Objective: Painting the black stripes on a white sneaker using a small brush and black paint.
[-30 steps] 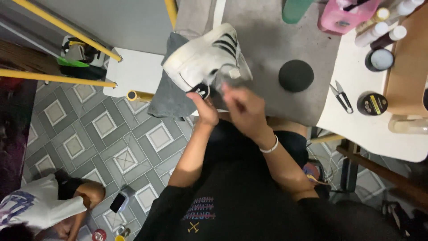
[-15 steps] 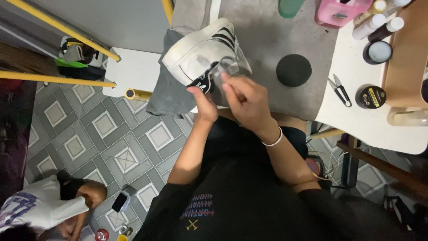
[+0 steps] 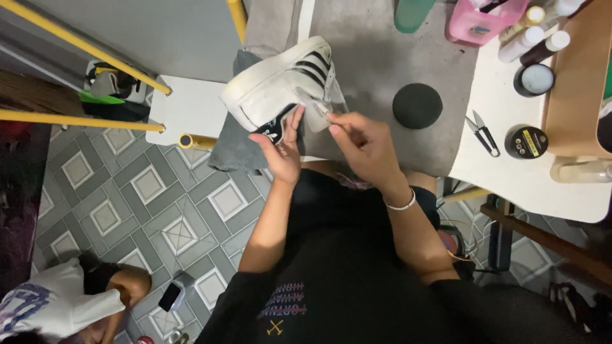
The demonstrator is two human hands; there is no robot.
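Observation:
A white sneaker (image 3: 280, 83) with black stripes lies on its side on a grey cloth (image 3: 236, 143) at the edge of a grey mat. My left hand (image 3: 280, 153) grips the sneaker at its heel, fingers on the black heel patch. My right hand (image 3: 363, 143) pinches a clear plastic piece (image 3: 322, 102) held against the sneaker's side near the stripes.
A black round sponge (image 3: 417, 105) lies on the grey mat (image 3: 382, 51). The white table (image 3: 510, 165) to the right holds small scissors (image 3: 483, 132), a black tin (image 3: 526, 141), bottles and a pink basket (image 3: 481, 22). Yellow bars (image 3: 76, 38) run at left. Another person (image 3: 64, 306) sits on the tiled floor.
My hands and the sneaker kept their grip and drifted slightly in the view. My right hand's fingers shifted along the clear plastic at the sneaker's side.

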